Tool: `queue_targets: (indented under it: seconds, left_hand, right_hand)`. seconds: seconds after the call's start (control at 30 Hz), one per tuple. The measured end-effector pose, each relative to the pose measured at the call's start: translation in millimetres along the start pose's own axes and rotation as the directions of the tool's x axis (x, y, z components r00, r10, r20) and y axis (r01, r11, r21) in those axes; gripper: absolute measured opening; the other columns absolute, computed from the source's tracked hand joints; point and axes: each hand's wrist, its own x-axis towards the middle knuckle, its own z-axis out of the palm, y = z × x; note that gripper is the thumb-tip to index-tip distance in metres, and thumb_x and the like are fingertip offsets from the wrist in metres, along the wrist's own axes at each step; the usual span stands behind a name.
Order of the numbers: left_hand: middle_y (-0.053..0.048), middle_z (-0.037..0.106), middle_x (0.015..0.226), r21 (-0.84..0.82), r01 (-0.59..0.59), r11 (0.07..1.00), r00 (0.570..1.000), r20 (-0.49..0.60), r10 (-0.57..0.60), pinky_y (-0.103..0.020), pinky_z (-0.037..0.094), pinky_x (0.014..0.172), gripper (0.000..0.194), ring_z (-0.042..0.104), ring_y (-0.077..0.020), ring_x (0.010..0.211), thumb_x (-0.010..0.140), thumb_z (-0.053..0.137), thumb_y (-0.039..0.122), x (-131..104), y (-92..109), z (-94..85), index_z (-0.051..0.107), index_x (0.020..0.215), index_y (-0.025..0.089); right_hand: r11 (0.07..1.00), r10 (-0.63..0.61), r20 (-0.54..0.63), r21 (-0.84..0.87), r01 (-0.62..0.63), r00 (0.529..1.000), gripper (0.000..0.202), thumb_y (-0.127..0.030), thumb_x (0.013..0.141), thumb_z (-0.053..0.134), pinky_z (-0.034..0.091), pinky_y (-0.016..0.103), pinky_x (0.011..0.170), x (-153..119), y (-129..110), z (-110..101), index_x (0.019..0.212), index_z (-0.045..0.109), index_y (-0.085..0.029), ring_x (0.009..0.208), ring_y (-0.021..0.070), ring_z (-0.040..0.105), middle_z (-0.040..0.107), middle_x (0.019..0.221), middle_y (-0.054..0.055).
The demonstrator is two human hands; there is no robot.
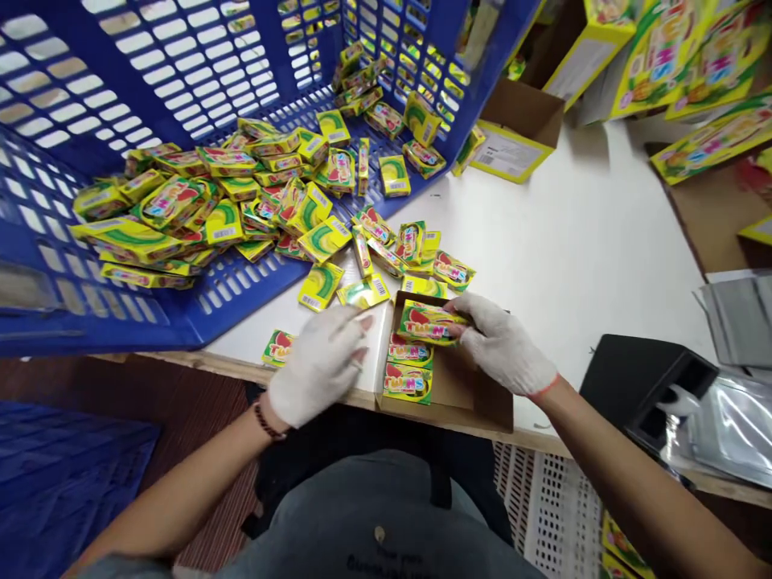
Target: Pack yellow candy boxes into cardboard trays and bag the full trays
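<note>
My right hand [500,342], in a white glove, grips a small yellow TWINS packet [425,322] over the upper left of an open brown carton [458,390]. Two like packets [408,381] lie face up along the carton's left side. Left of the carton, my left hand [319,362], gloved too, hovers over the table edge; its fingers are bent and blurred, and whether they hold anything is unclear. Beside it lies one packet [278,348]. Several loose packets [365,291] are scattered behind the carton.
A blue basket [226,318] lies tipped toward the white table [560,233], with a heap of packets inside. Yellow display boxes [512,153] stand at the back right. A black object [639,394] and silvery plastic bags [736,426] are at the right.
</note>
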Motion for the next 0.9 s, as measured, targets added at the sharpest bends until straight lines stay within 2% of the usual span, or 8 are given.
queue_targets:
  seconds: [0.07,0.13,0.23,0.43,0.57,0.63,0.77,0.9]
  left_hand:
    - [-0.016,0.064,0.114,0.102,0.117,0.988,0.968,0.212,-0.137,-0.046,0.052,0.093,0.023,0.061,-0.0294,0.107,0.091,0.051,0.023,-10,-26,-13.1,0.063,0.110,0.015]
    - [-0.015,0.063,0.111,0.220,0.216,0.951,0.877,0.384,-0.288,-0.048,0.051,0.092,0.021,0.060,-0.0313,0.106,0.089,0.053,0.029,-21,-46,-22.8,0.065,0.102,0.016]
    - [-0.015,0.058,0.115,0.292,0.310,0.905,0.781,0.466,-0.417,-0.047,0.050,0.092,0.024,0.056,-0.0325,0.112,0.085,0.056,0.032,-37,-58,-29.4,0.065,0.101,0.017]
    - [-0.012,0.061,0.112,0.196,0.348,0.917,0.772,0.494,-0.399,-0.043,0.050,0.092,0.025,0.060,-0.0288,0.105,0.075,0.053,0.023,-43,-61,-36.8,0.064,0.097,0.019]
    - [-0.008,0.067,0.096,0.152,0.397,0.905,0.741,0.529,-0.414,-0.040,0.051,0.085,0.022,0.063,-0.0263,0.093,0.075,0.048,0.018,-28,-54,-50.6,0.063,0.091,0.019]
    - [-0.006,0.069,0.093,0.080,0.433,0.898,0.761,0.502,-0.412,-0.036,0.052,0.081,0.021,0.064,-0.0235,0.089,0.080,0.047,0.019,-21,-44,-56.7,0.064,0.091,0.019]
    - [-0.007,0.069,0.106,-0.100,0.346,0.933,0.921,0.225,-0.318,-0.035,0.053,0.085,0.026,0.065,-0.0216,0.098,0.089,0.050,0.022,-10,-15,-56.9,0.065,0.111,0.019]
    - [-0.006,0.069,0.101,-0.248,0.131,0.960,0.991,0.022,-0.130,-0.033,0.055,0.085,0.027,0.065,-0.0180,0.094,0.090,0.056,0.017,-3,5,-42.8,0.064,0.115,0.022]
  right_hand:
    - [0.994,-0.073,-0.071,-0.081,0.068,0.995,0.022,-0.018,0.085,0.047,0.048,0.039,0.087,9,11,11,0.102,0.060,-0.021,0.094,0.0227,0.060,0.065,0.100,0.006]
    - [0.981,-0.126,-0.073,-0.161,0.113,0.989,0.025,-0.015,0.084,0.044,0.047,0.038,0.089,15,19,22,0.103,0.060,-0.020,0.099,0.0231,0.059,0.064,0.105,0.008]
    - [0.957,-0.085,0.000,-0.277,0.082,0.996,0.031,-0.011,0.086,0.041,0.047,0.033,0.084,20,19,33,0.108,0.061,-0.021,0.098,0.0214,0.058,0.063,0.105,0.007]
    - [0.730,0.089,0.088,-0.683,-0.004,0.992,0.038,-0.018,0.098,0.036,0.045,0.032,0.075,22,-4,38,0.126,0.062,-0.018,0.097,0.0246,0.056,0.061,0.118,0.015]
    - [0.684,0.152,0.126,-0.730,-0.012,0.980,0.042,-0.020,0.101,0.035,0.046,0.033,0.075,22,-10,45,0.139,0.053,-0.020,0.105,0.0280,0.054,0.054,0.133,0.017]
    - [0.679,0.165,0.194,-0.734,0.031,0.967,0.042,-0.017,0.100,0.036,0.047,0.034,0.075,22,-12,48,0.138,0.054,-0.020,0.104,0.0276,0.055,0.054,0.132,0.018]
    - [0.653,0.140,0.268,-0.748,0.115,0.953,0.040,-0.011,0.096,0.038,0.048,0.037,0.076,22,-16,47,0.128,0.062,-0.018,0.101,0.0281,0.057,0.060,0.125,0.018]
    - [0.856,0.001,0.200,-0.506,0.102,0.980,0.032,-0.014,0.093,0.046,0.049,0.038,0.088,13,-19,31,0.115,0.068,-0.020,0.103,0.0255,0.059,0.068,0.108,0.011]
